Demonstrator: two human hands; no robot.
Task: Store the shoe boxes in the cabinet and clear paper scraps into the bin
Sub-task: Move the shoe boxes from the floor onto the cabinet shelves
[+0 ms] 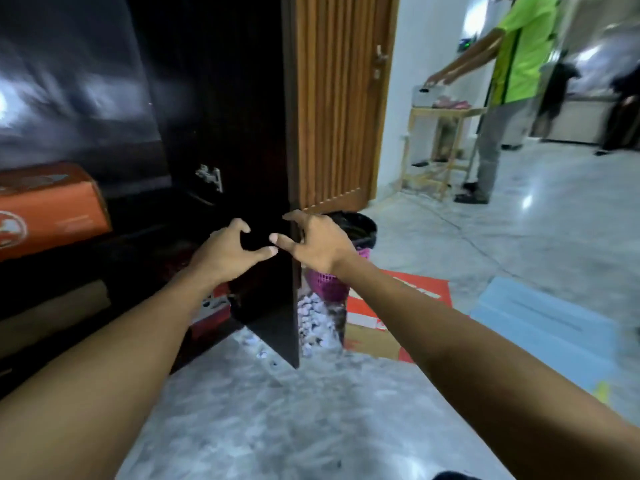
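Observation:
A dark cabinet [104, 116] stands at the left, its door [263, 168] swung out towards me. An orange shoe box [52, 209] sits on a shelf inside, and a red and white box [213, 306] lies lower down. My left hand [232, 251] hovers in front of the door's inner face, fingers loosely curled, holding nothing. My right hand [318, 244] is at the door's free edge, thumb across the inner face and fingers curled round the edge. Behind the door stands a pink bin [329, 282] with a black liner, and white paper scraps [315, 323] lie on the floor at its foot.
A flattened red box [398, 306] and a pale blue sheet [547, 327] lie on the marble floor to the right. A slatted wooden door [339, 98] is behind the cabinet door. A person in a green shirt [519, 46] stands by a wooden stand [436, 150].

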